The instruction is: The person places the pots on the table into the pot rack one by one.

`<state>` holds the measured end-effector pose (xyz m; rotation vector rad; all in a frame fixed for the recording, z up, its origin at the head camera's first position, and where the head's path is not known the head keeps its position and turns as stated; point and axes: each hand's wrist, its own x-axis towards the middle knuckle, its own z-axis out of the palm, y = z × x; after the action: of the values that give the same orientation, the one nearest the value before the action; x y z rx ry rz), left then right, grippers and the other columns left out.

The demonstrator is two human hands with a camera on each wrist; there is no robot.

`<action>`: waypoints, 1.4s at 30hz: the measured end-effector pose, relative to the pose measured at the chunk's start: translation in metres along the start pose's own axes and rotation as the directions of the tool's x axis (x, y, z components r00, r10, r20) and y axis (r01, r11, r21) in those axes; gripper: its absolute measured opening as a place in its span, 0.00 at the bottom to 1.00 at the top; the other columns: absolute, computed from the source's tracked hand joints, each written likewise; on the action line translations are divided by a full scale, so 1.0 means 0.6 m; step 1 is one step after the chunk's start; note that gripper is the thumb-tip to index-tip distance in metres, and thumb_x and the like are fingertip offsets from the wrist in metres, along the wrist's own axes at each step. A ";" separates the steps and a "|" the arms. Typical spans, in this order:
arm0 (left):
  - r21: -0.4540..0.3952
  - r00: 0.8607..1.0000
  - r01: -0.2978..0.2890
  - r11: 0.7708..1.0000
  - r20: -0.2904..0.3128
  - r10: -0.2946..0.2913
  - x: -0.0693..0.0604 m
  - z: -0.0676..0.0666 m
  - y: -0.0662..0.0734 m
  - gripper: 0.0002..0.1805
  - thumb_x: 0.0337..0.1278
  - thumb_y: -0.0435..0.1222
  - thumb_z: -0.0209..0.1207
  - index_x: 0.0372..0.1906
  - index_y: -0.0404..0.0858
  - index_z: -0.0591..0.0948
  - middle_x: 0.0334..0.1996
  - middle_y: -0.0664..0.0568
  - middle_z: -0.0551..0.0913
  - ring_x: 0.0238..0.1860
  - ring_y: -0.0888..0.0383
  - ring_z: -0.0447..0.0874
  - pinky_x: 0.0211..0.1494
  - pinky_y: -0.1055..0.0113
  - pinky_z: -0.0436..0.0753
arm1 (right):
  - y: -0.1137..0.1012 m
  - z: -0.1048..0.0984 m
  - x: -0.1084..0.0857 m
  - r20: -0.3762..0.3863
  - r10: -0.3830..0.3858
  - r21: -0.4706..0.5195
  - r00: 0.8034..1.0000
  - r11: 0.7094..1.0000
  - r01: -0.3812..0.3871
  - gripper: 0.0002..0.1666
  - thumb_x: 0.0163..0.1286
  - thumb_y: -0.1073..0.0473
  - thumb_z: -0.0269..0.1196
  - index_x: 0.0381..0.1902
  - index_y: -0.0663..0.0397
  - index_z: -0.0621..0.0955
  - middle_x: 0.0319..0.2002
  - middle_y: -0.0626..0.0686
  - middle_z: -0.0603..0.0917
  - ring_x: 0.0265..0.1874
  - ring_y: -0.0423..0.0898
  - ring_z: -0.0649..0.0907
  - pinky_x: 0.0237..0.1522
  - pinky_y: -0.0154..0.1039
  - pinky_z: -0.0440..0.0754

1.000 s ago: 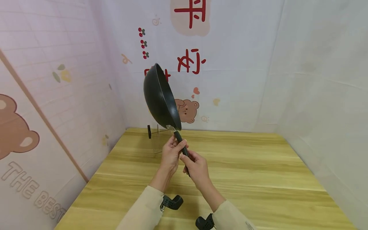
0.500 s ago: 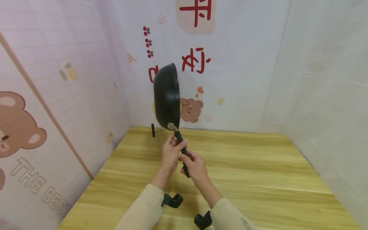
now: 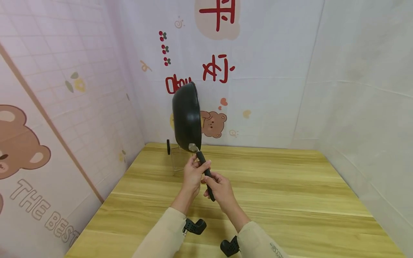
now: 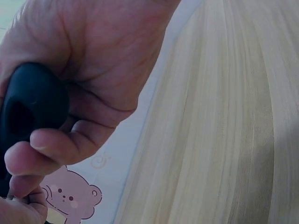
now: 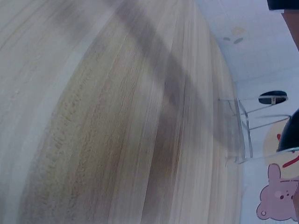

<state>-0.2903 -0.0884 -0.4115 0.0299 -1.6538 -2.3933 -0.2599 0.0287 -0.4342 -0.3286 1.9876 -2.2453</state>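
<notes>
A black wok is held up above the table, its rounded outside turned to the left and its bowl upward from the handle. In the head view my left hand grips the upper part of its black handle, close to the metal joint. Just below, my right hand holds the handle's lower part, and the tip sticks out beneath. The left wrist view shows the rounded handle end with curled fingers around it. At the right wrist view's edge, a dark piece of the wok shows.
Behind the wok, at the table's back left, stands a thin wire rack with a black oval end piece. The wood-grain table is bordered by printed cloth walls at the back and both sides.
The wok has turned on its handle, so its inner side is out of sight and more of the outside shows. Over the last half second it has sunk slightly. Both hands keep their hold.
</notes>
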 end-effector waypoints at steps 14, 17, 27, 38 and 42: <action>0.091 0.998 0.064 0.994 -0.005 -0.063 0.007 -0.007 -0.038 0.33 0.58 0.31 0.68 0.67 0.33 0.68 0.33 0.48 0.83 0.33 0.54 0.84 0.44 0.63 0.79 | 0.026 -0.010 0.008 -0.001 0.059 -0.001 0.998 0.998 -0.059 0.18 0.74 0.59 0.60 0.53 0.69 0.79 0.39 0.63 0.84 0.18 0.43 0.82 0.22 0.35 0.81; 0.106 0.995 0.096 0.990 -0.001 -0.097 0.006 -0.011 -0.052 0.34 0.59 0.31 0.68 0.68 0.31 0.67 0.33 0.48 0.84 0.33 0.54 0.84 0.45 0.62 0.79 | 0.033 -0.011 0.003 -0.026 0.075 -0.031 0.997 0.997 -0.076 0.18 0.72 0.59 0.61 0.51 0.69 0.80 0.35 0.57 0.85 0.17 0.44 0.82 0.21 0.35 0.81; 0.178 0.993 0.110 0.978 0.016 -0.115 0.004 -0.015 -0.081 0.37 0.58 0.32 0.69 0.69 0.31 0.65 0.35 0.46 0.84 0.34 0.53 0.85 0.53 0.59 0.78 | 0.051 -0.019 -0.007 -0.120 0.079 -0.167 0.990 0.981 -0.099 0.17 0.69 0.57 0.64 0.48 0.66 0.82 0.33 0.54 0.87 0.20 0.53 0.86 0.28 0.48 0.86; 0.226 0.995 0.092 0.970 0.010 -0.096 0.007 -0.018 -0.085 0.39 0.57 0.34 0.70 0.70 0.31 0.64 0.35 0.45 0.84 0.32 0.57 0.84 0.49 0.61 0.80 | 0.043 -0.031 -0.017 -0.047 0.074 -0.172 0.996 0.982 -0.081 0.26 0.73 0.50 0.62 0.54 0.69 0.79 0.36 0.60 0.85 0.23 0.53 0.87 0.33 0.51 0.86; 0.272 0.994 0.099 0.957 0.027 -0.110 0.010 -0.033 -0.082 0.43 0.63 0.41 0.66 0.74 0.29 0.58 0.45 0.38 0.83 0.38 0.53 0.85 0.51 0.56 0.81 | 0.037 -0.041 -0.021 -0.027 0.087 -0.194 0.996 0.977 -0.090 0.31 0.75 0.45 0.59 0.59 0.68 0.77 0.43 0.61 0.84 0.28 0.53 0.87 0.34 0.48 0.87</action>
<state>-0.3020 -0.0916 -0.4634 0.1172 -2.0357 -2.2349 -0.2548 0.0524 -0.4600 -0.2333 2.1910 -2.0133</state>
